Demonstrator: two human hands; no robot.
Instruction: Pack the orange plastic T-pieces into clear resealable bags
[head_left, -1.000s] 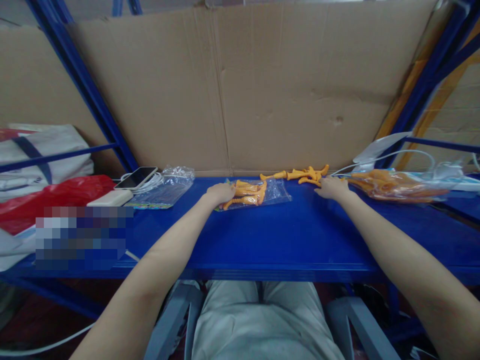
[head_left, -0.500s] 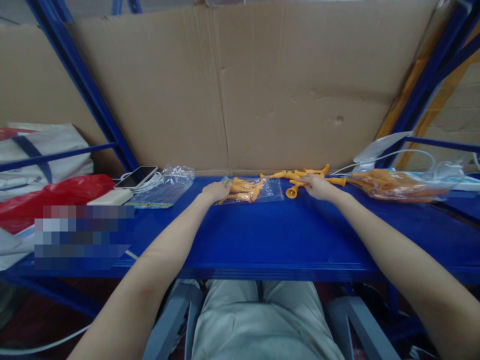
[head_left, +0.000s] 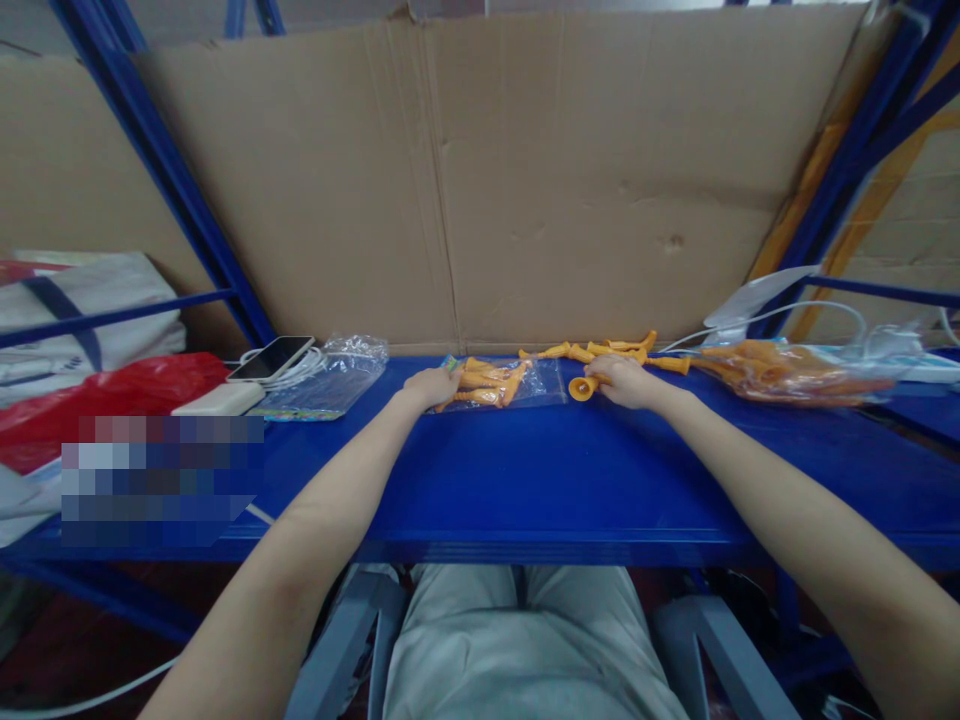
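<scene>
My left hand (head_left: pixel 433 386) is closed on the left end of a clear plastic bag (head_left: pixel 553 384) lying on the blue shelf. Inside the bag are several orange horn-shaped plastic pieces (head_left: pixel 487 380). To the right of it, my right hand (head_left: pixel 628 382) has its fingers round the stem of another orange horn-shaped piece (head_left: pixel 581 388), whose flared round mouth faces me. Behind that hand lie several loose orange pieces (head_left: pixel 555 351) in a row. My fingertips are partly hidden in both hands.
A larger clear bag of orange pieces (head_left: pixel 780 370) lies at the right. On the left are an empty-looking clear bag (head_left: pixel 330 385), a phone (head_left: pixel 271 358) with white cable, a white box (head_left: pixel 219 398) and a red plastic bag (head_left: pixel 120 395). Cardboard (head_left: pixel 570 180) stands behind the blue shelf (head_left: pixel 525 470).
My right hand has shifted slightly left and towards me, and its fingers are now round the horn-shaped piece. My left hand stays at the bag.
</scene>
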